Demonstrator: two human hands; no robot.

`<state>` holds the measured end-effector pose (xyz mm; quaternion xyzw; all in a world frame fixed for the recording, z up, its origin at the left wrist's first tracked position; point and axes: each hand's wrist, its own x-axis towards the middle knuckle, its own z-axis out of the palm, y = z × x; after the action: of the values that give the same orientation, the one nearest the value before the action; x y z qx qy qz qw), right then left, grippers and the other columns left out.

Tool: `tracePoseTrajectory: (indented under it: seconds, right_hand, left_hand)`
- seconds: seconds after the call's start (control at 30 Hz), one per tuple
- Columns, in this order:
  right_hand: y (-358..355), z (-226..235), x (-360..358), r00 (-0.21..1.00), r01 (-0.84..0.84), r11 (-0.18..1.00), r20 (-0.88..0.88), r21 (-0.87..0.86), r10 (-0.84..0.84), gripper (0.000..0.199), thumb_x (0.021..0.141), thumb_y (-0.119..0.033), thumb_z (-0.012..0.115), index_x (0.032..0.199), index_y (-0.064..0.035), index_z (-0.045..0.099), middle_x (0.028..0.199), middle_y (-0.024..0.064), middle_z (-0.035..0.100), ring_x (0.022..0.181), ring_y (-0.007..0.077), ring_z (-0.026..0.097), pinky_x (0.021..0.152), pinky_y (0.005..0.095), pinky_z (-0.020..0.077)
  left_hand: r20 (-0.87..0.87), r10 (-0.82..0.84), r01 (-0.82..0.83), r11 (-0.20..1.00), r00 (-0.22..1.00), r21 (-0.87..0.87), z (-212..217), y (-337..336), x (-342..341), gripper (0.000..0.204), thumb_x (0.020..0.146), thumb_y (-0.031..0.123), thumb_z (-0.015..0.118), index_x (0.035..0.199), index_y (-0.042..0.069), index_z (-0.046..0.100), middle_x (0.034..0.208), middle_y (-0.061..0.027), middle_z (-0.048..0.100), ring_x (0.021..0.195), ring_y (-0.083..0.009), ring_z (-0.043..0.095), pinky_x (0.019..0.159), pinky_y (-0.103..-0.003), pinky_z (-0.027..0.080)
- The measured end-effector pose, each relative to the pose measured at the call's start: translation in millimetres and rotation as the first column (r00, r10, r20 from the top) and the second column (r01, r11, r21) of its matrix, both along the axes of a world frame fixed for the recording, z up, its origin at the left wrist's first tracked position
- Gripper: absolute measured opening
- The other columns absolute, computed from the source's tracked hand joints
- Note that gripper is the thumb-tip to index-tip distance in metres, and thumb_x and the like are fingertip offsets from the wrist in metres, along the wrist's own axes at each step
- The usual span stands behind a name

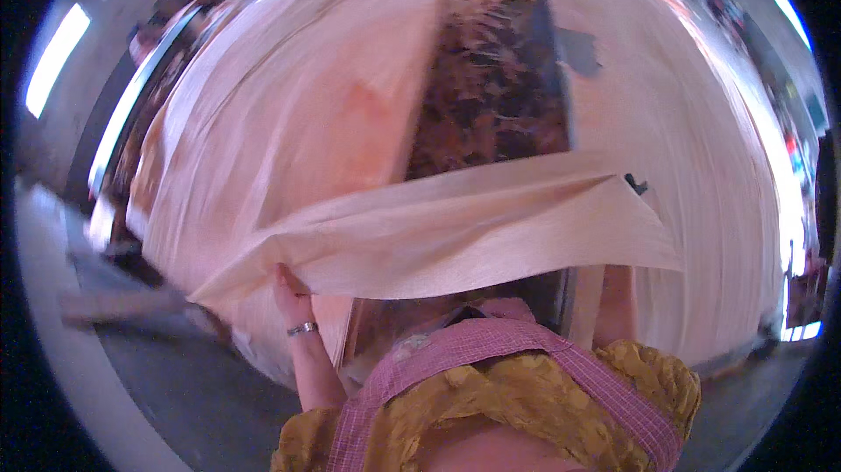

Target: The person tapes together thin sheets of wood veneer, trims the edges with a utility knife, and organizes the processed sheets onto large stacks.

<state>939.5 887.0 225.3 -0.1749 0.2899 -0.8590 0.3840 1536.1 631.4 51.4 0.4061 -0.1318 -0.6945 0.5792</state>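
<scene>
A long, thin, pale sheet of wood veneer (455, 240) stretches crosswise in front of me, over the gap between two stacks. My left hand (291, 292), with a metal band on its wrist, is closed on the sheet's near edge toward the left; its thumb shows and the sheet hides the other fingers. My right forearm goes under the sheet's right part, which covers that hand and its fingers. Creases in the sheet run together near a small dark object (636, 183) at the far right edge, too blurred to name.
Wide stacks of pale veneer sheets lie left (289, 121) and right (674, 121). Between them runs a dark gap (491, 95) littered with brown scraps. A grey patch (580, 51) lies on the right stack. Grey floor (166, 376) shows at the lower left.
</scene>
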Motion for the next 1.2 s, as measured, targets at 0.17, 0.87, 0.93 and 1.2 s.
tracePoseTrajectory:
  seconds: [0.17, 0.87, 0.93, 1.2]
  right_hand:
    - [16, -31, -24, 0.980, 0.178, 0.984, 0.093, 0.016, -0.178, 0.029, 0.096, -0.029, 0.056, 0.110, -0.0044, 0.061, 0.106, 0.0081, 0.066, 0.096, 0.0199, 0.062, 0.087, 0.0347, 0.0478]
    - [30, -168, -216, 0.337, 0.823, 0.195, -0.184, 0.533, -0.923, 0.070, 0.098, -0.031, 0.054, 0.153, -0.0108, 0.014, 0.152, 0.0083, 0.031, 0.134, 0.0221, 0.038, 0.108, 0.0364, 0.0357]
    - [22, -165, -223, 0.220, 0.823, -0.072, -0.433, 0.563, -0.874, 0.079, 0.097, -0.034, 0.055, 0.155, -0.0253, 0.003, 0.149, 0.0072, 0.035, 0.133, 0.0197, 0.038, 0.109, 0.0385, 0.0315]
    - [31, -125, -197, 0.170, 0.635, -0.362, -0.581, 0.683, -0.796, 0.064, 0.098, -0.039, 0.052, 0.150, -0.0082, 0.031, 0.114, 0.0057, 0.056, 0.103, 0.0135, 0.051, 0.086, 0.0297, 0.0404]
  left_hand:
    - [0.206, -0.072, 0.085, 0.995, 0.976, -0.054, 46, -147, -121, 0.024, 0.089, 0.019, 0.066, 0.109, 0.007, 0.061, 0.103, -0.0031, 0.064, 0.093, -0.0152, 0.060, 0.081, -0.032, 0.052]
    - [0.381, -0.897, 0.955, 0.127, 0.226, -0.268, 118, -463, -1127, 0.023, 0.084, 0.021, 0.069, 0.099, 0.003, 0.065, 0.091, -0.0067, 0.068, 0.080, -0.0187, 0.066, 0.064, -0.032, 0.055]
    - [0.408, -0.904, 0.964, 0.015, 0.127, -0.267, 141, -430, -1193, 0.021, 0.085, 0.021, 0.066, 0.098, 0.004, 0.064, 0.089, -0.0063, 0.067, 0.077, -0.0182, 0.066, 0.060, -0.032, 0.054]
    - [0.173, -0.985, 0.778, -0.125, -0.020, -0.616, 225, -310, -1280, 0.016, 0.091, 0.018, 0.058, 0.093, 0.004, 0.064, 0.084, -0.0047, 0.065, 0.068, -0.0157, 0.062, 0.057, -0.026, 0.048]
